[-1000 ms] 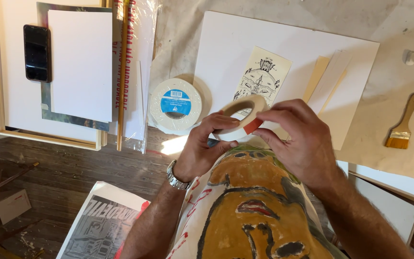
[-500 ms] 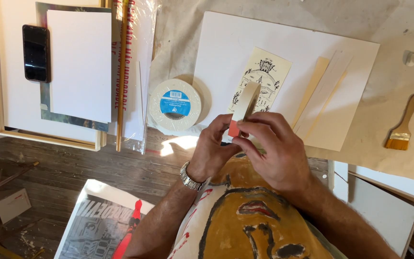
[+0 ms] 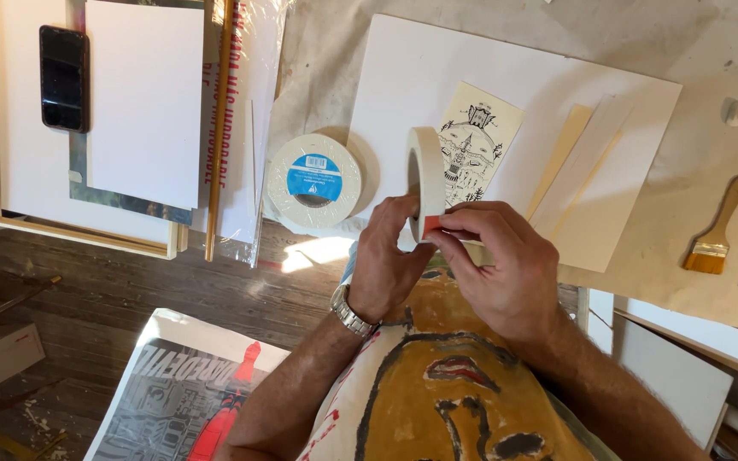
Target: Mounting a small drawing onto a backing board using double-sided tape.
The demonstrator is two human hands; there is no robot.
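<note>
Holding tape roll upright, both hands | L | R

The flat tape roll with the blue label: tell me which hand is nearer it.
Left. The left hand lies just right of and below the flat roll; the right hand sits farther right, beyond the upright roll both hands hold.

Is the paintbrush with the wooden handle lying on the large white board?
No, the paintbrush lies to the right of the white board, on the stained beige cover of the table, apart from the board's edge.
</note>
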